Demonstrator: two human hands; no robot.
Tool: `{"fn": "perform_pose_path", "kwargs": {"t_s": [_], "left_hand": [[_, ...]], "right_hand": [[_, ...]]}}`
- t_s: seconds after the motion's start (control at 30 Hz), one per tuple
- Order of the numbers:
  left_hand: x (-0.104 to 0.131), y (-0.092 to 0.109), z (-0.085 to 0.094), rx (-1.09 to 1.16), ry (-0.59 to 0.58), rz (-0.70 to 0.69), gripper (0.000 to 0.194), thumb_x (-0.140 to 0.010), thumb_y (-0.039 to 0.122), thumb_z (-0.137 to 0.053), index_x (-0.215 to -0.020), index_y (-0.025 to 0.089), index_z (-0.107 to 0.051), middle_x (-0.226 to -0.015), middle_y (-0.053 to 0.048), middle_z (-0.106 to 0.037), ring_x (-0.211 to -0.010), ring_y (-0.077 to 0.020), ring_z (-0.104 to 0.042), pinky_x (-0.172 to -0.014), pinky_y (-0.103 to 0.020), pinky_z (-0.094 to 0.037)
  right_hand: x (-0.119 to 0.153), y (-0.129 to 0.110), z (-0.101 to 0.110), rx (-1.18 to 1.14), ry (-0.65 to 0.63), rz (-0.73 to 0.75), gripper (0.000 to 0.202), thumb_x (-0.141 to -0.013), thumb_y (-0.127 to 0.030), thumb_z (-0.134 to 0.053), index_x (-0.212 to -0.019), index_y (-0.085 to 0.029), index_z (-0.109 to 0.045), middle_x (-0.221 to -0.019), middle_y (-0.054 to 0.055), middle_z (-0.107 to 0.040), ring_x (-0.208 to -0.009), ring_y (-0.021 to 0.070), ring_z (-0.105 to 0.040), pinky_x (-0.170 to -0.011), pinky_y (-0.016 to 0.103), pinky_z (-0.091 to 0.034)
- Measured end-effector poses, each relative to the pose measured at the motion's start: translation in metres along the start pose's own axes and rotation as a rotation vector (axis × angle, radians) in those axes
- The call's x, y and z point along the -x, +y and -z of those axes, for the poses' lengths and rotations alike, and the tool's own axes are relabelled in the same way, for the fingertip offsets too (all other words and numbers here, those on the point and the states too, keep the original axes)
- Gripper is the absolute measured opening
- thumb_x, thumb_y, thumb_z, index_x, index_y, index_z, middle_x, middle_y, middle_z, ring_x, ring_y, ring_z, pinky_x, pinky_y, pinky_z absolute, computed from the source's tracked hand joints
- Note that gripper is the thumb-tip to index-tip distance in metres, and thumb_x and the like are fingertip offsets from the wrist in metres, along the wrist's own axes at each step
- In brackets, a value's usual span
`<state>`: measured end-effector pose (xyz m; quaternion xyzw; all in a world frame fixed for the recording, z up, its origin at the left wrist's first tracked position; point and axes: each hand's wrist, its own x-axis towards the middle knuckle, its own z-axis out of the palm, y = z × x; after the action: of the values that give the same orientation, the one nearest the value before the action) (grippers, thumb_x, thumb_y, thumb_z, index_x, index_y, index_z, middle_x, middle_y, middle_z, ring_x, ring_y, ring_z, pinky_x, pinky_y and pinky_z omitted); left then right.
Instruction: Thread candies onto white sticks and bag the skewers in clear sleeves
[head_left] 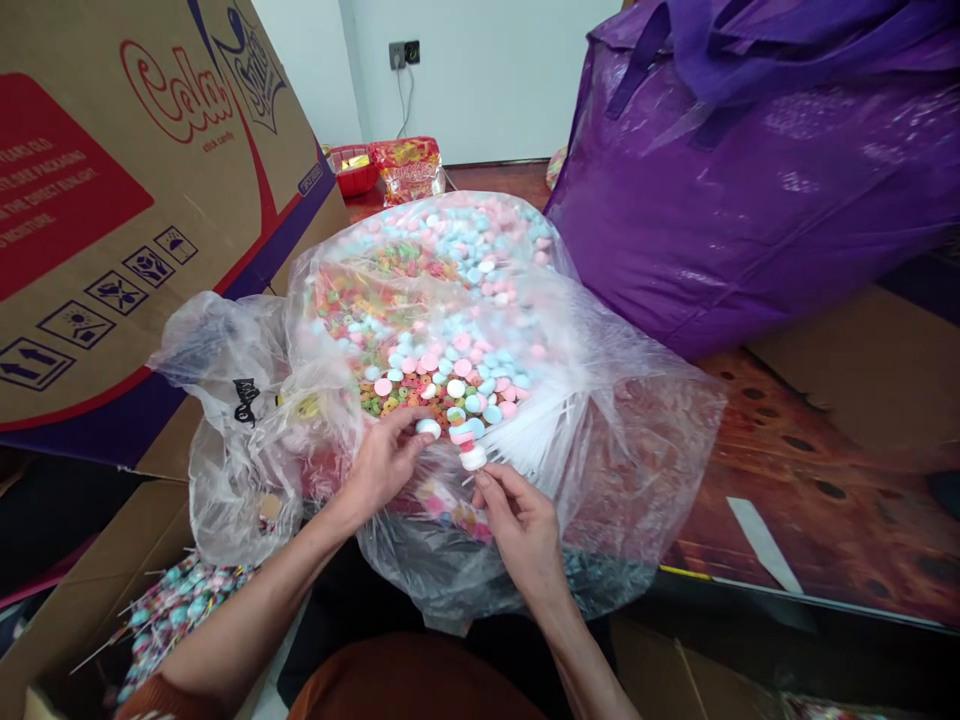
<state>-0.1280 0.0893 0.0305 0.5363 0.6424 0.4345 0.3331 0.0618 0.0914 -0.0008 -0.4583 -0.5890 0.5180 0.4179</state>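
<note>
Between the thumb and fingers of my left hand [382, 460] is a round white and pale blue candy [428, 429]. My right hand [521, 525] pinches a thin stick with candies stacked on it, a candy skewer [472, 457]; white, red and pale blue pieces show at its upper end. Both hands are over a large clear plastic bag [637, 480], close together but apart. Loose pink and blue round candies [491, 385] lie in it, with small green and orange ring candies [390, 395]. A bundle of white sticks [532, 435] lies right of the candies.
A printed cardboard box [82, 150] stands at the left, and a big purple bag [750, 180] at the right. Finished-looking candy sticks [184, 605] fill an open box at lower left. A red basket [354, 172] and a candy packet [409, 170] are at the back.
</note>
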Motion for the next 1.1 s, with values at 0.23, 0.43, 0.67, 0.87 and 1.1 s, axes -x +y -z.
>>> {"fn": "perform_pose_path", "kwargs": {"t_s": [0.23, 0.43, 0.67, 0.87, 1.1], "left_hand": [[-0.004, 0.006, 0.001, 0.535, 0.142, 0.203, 0.045, -0.07, 0.041, -0.081, -0.105, 0.016, -0.069, -0.096, -0.006, -0.075, -0.085, -0.0183, -0.069, -0.08, -0.032, -0.056], [-0.002, 0.008, -0.004, 0.582, 0.15, 0.219, 0.047, -0.069, 0.039, -0.082, -0.108, 0.016, -0.071, -0.098, -0.007, -0.076, -0.084, -0.0189, -0.069, -0.076, -0.032, -0.057], [0.001, 0.004, -0.008, 0.545, 0.161, 0.198, 0.046, -0.075, 0.04, -0.078, -0.113, 0.016, -0.072, -0.106, -0.008, -0.076, -0.094, -0.0208, -0.07, -0.086, -0.034, -0.056], [0.001, -0.001, -0.013, 0.456, 0.228, 0.174, 0.035, -0.081, 0.038, -0.072, -0.109, 0.018, -0.075, -0.11, -0.008, -0.076, -0.1, -0.0216, -0.069, -0.095, -0.036, -0.054], [0.001, -0.011, -0.022, 0.218, 0.268, 0.003, 0.022, -0.086, 0.027, -0.065, -0.101, 0.02, -0.078, -0.105, -0.007, -0.077, -0.098, -0.0209, -0.069, -0.092, -0.035, -0.054]], "right_hand": [[0.008, -0.01, -0.002, 0.02, -0.077, 0.067, 0.026, -0.094, -0.037, -0.054, -0.089, -0.018, -0.071, -0.058, -0.002, -0.055, -0.051, 0.0118, -0.051, -0.051, 0.022, -0.042], [0.009, -0.008, -0.006, 0.063, -0.07, 0.072, 0.026, -0.094, -0.036, -0.053, -0.09, -0.018, -0.072, -0.06, -0.002, -0.056, -0.049, 0.0109, -0.049, -0.048, 0.021, -0.041], [0.008, -0.011, -0.007, 0.126, -0.06, 0.073, 0.025, -0.094, -0.036, -0.052, -0.087, -0.019, -0.069, -0.062, -0.002, -0.057, -0.046, 0.0097, -0.047, -0.046, 0.019, -0.042], [0.007, -0.009, -0.007, 0.19, -0.084, 0.08, 0.026, -0.095, -0.035, -0.05, -0.083, -0.019, -0.067, -0.059, -0.003, -0.052, -0.048, 0.0097, -0.046, -0.047, 0.019, -0.038], [0.005, -0.001, -0.011, 0.199, -0.119, 0.05, 0.03, -0.097, -0.035, -0.047, -0.074, -0.02, -0.058, -0.055, -0.005, -0.043, -0.05, 0.01, -0.04, -0.05, 0.021, -0.034]]}}
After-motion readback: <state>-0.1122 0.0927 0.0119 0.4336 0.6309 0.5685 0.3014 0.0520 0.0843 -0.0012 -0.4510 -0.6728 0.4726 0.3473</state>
